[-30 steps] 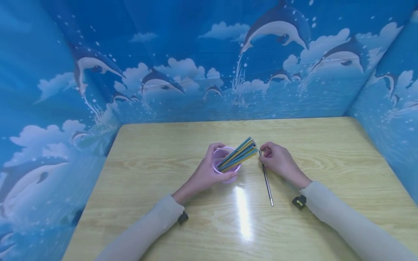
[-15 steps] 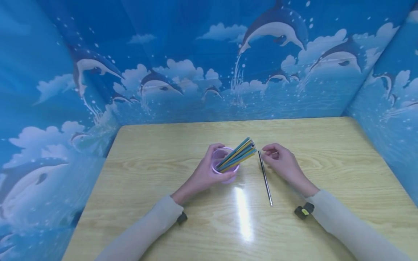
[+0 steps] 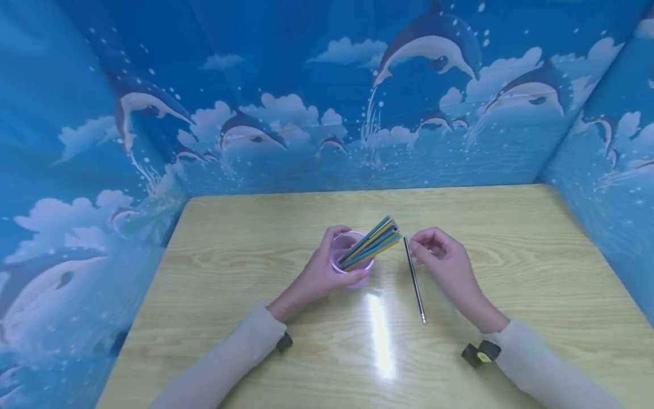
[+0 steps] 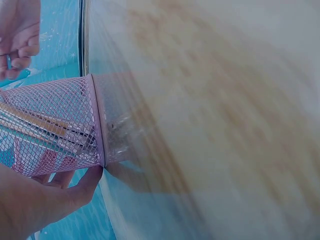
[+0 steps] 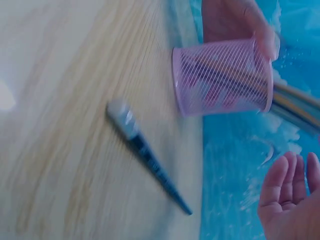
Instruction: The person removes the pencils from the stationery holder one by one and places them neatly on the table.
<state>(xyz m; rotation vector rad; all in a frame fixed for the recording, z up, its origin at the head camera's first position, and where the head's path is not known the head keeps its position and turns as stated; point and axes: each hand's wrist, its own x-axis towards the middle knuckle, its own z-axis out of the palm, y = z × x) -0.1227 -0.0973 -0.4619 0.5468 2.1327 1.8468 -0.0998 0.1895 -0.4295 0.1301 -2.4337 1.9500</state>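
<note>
My left hand (image 3: pixel 333 264) grips a pink mesh pencil cup (image 5: pixel 220 80) around its side. Several pencils (image 3: pixel 370 245), teal, yellow and dark, lean out of the cup toward the right. On the table to the right of the cup lies a dark pencil (image 3: pixel 415 281) with a pale eraser at its near end. Just right of that pencil's far end is my right hand (image 3: pixel 447 258), its fingers loosely bent and holding nothing. The right wrist view shows the hand's fingers (image 5: pixel 295 175) apart from the pencil on the table.
The wooden table (image 3: pixel 245 238) has a bright light reflection (image 3: pixel 380 335) in front of the cup. A blue dolphin-print backdrop (image 3: pixel 306 85) stands along the far edge and both sides. Small dark wrist devices (image 3: pixel 480 352) sit at the sleeve cuffs.
My right hand has let go of the dark pencil's far end and drawn slightly right and nearer. The pencil stays on the table. My left hand and the cup have barely moved.
</note>
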